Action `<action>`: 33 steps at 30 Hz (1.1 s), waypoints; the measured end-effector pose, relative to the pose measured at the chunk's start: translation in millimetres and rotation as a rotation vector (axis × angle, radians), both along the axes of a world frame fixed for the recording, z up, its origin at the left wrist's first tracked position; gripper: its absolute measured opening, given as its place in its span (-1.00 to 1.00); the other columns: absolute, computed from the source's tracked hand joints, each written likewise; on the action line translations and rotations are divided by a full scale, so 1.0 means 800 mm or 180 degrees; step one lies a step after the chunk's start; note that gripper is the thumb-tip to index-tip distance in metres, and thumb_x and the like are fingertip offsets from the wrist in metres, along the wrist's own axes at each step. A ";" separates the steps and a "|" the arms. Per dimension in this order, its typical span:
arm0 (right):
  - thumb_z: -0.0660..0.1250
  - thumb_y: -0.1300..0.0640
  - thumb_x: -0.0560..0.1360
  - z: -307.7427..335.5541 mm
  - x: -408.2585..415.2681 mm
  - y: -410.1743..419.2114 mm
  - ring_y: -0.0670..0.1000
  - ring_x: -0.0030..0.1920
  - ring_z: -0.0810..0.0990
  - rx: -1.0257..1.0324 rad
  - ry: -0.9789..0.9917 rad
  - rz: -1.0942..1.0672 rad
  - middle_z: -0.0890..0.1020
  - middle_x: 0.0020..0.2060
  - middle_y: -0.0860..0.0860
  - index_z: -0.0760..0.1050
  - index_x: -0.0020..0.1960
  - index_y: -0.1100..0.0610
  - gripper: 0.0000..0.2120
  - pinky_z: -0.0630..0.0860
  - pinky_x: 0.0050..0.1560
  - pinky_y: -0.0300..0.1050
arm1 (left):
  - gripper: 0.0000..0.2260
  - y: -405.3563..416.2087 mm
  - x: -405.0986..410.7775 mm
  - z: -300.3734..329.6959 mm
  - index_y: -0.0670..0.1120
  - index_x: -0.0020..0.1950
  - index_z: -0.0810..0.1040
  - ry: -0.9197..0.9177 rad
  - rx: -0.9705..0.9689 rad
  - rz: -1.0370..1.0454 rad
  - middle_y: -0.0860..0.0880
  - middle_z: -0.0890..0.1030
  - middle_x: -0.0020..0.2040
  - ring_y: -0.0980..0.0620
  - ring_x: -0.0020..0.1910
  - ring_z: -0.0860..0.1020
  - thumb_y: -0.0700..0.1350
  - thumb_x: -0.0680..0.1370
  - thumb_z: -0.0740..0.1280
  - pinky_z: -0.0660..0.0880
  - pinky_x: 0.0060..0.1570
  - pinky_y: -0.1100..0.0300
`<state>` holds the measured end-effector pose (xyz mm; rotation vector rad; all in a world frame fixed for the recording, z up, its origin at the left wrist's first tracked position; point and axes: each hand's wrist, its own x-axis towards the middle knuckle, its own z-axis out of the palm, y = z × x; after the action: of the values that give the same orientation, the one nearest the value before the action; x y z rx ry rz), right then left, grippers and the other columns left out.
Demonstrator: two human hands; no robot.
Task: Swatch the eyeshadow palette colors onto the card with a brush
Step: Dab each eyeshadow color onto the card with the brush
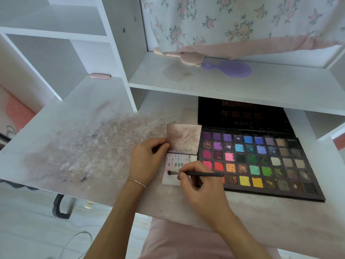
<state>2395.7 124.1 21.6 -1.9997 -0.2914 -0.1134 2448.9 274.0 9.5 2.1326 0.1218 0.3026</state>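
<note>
Near the front edge of the dusty white table [78, 128], our left hand [147, 159] pinches the folded card [179, 165] by its left side to keep it flat, and our right hand [199, 186] holds the thin brush [197, 173] like a pencil. The brush lies sideways, with its dark tip touching the bottom left part of the card, under the rows of little color dots. The open box of colors [261, 161] sits just to the right, so we think the right hand can reach it easily for the next color.
</note>
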 end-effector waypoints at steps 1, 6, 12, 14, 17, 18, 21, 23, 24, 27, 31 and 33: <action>0.26 0.09 0.37 0.001 0.001 0.002 -0.03 -0.38 0.44 -0.0030 0.0001 -0.0002 0.55 -0.36 -0.18 0.41 -0.26 -0.15 -0.87 0.41 -0.39 -0.12 | -0.88 0.000 0.000 0.000 -0.09 -0.05 0.66 -0.0003 -0.0006 0.0017 0.06 0.64 -0.13 0.12 -0.14 0.59 -0.19 0.46 0.36 0.49 -0.06 0.25; 0.27 0.07 0.37 0.001 0.003 0.007 -0.01 -0.40 0.44 -0.0150 -0.0032 -0.0034 0.52 -0.38 -0.27 0.42 -0.29 -0.14 -0.88 0.38 -0.42 -0.17 | -0.89 -0.002 -0.001 0.000 -0.08 -0.07 0.66 0.0007 -0.0009 0.0098 0.12 0.62 -0.16 0.18 -0.17 0.57 -0.18 0.45 0.37 0.49 -0.08 0.32; 0.28 0.09 0.37 -0.001 0.004 0.006 -0.01 -0.39 0.44 -0.0171 -0.0016 0.0005 0.53 -0.40 -0.25 0.50 -0.26 -0.02 -0.95 0.37 -0.43 -0.19 | -0.88 -0.003 0.000 0.001 -0.09 -0.05 0.66 0.0027 0.0006 0.0106 0.11 0.61 -0.15 0.17 -0.16 0.57 -0.17 0.46 0.37 0.49 -0.06 0.31; 0.28 0.08 0.37 -0.001 0.004 0.006 -0.04 -0.40 0.44 -0.0223 -0.0003 0.0018 0.52 -0.41 -0.27 0.50 -0.26 -0.02 -0.95 0.36 -0.43 -0.21 | -0.88 -0.003 -0.001 0.001 -0.09 -0.05 0.66 0.0026 -0.0008 0.0121 0.12 0.61 -0.15 0.17 -0.16 0.57 -0.17 0.46 0.37 0.49 -0.05 0.29; 0.27 0.08 0.36 0.001 0.003 0.005 -0.07 -0.39 0.43 -0.0281 -0.0005 0.0059 0.50 -0.40 -0.31 0.49 -0.27 -0.02 -0.94 0.32 -0.42 -0.28 | -0.89 -0.004 -0.001 0.001 -0.09 -0.06 0.66 0.0027 -0.0002 0.0115 0.09 0.62 -0.15 0.16 -0.16 0.57 -0.17 0.46 0.37 0.48 -0.07 0.32; 0.27 0.09 0.36 0.001 0.003 0.005 -0.06 -0.40 0.43 -0.0279 0.0004 0.0069 0.50 -0.39 -0.32 0.49 -0.27 -0.02 -0.94 0.32 -0.42 -0.28 | -0.89 -0.004 -0.001 0.002 -0.09 -0.06 0.66 0.0031 -0.0004 0.0112 0.10 0.62 -0.15 0.15 -0.16 0.57 -0.17 0.46 0.37 0.48 -0.07 0.31; 0.27 0.07 0.37 0.001 0.004 0.005 -0.04 -0.40 0.44 -0.0297 0.0016 0.0031 0.51 -0.38 -0.33 0.49 -0.26 -0.03 -0.95 0.31 -0.43 -0.29 | -0.89 -0.004 -0.002 0.002 -0.09 -0.05 0.66 0.0028 -0.0014 0.0120 0.11 0.61 -0.15 0.15 -0.15 0.57 -0.18 0.46 0.37 0.48 -0.06 0.29; 0.26 0.06 0.37 0.000 0.004 0.005 -0.05 -0.40 0.44 -0.0315 0.0025 0.0006 0.50 -0.39 -0.33 0.49 -0.24 -0.03 -0.95 0.31 -0.42 -0.29 | -0.88 -0.004 -0.002 0.002 -0.10 -0.04 0.65 0.0022 0.0000 0.0131 0.10 0.62 -0.14 0.18 -0.15 0.56 -0.18 0.46 0.37 0.49 -0.05 0.32; 0.26 0.06 0.37 0.000 0.004 0.005 -0.06 -0.39 0.45 -0.0310 0.0022 0.0012 0.50 -0.41 -0.32 0.50 -0.24 -0.03 -0.95 0.31 -0.42 -0.29 | -0.88 -0.004 -0.002 0.003 -0.10 -0.04 0.65 0.0023 0.0002 0.0132 0.11 0.61 -0.14 0.17 -0.15 0.56 -0.18 0.46 0.37 0.49 -0.04 0.31; 0.27 0.08 0.37 0.000 0.003 0.005 -0.13 -0.36 0.46 -0.0302 0.0025 0.0066 0.48 -0.42 -0.30 0.50 -0.25 -0.02 -0.94 0.33 -0.39 -0.28 | -0.88 -0.004 -0.002 0.003 -0.10 -0.04 0.65 0.0029 0.0004 0.0120 0.12 0.60 -0.15 0.15 -0.15 0.57 -0.18 0.46 0.36 0.50 -0.04 0.25; 0.27 0.07 0.37 0.000 0.004 0.005 -0.15 -0.39 0.45 -0.0310 0.0041 0.0034 0.47 -0.43 -0.30 0.50 -0.24 -0.02 -0.95 0.30 -0.39 -0.29 | -0.88 -0.005 -0.002 0.003 -0.10 -0.04 0.65 0.0040 -0.0013 0.0133 0.06 0.64 -0.13 0.11 -0.13 0.59 -0.18 0.46 0.37 0.51 -0.03 0.19; 0.28 0.08 0.37 0.000 0.004 0.005 -0.15 -0.39 0.45 -0.0295 0.0022 0.0028 0.48 -0.43 -0.29 0.51 -0.24 -0.02 -0.95 0.30 -0.39 -0.29 | -0.89 -0.005 -0.002 0.003 -0.10 -0.05 0.66 0.0014 0.0014 0.0149 0.05 0.65 -0.14 0.12 -0.15 0.58 -0.18 0.46 0.37 0.52 -0.05 0.20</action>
<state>2399.0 128.2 21.3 -2.0902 -0.3059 -0.0886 2447.0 270.0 12.0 2.1371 0.1739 0.3259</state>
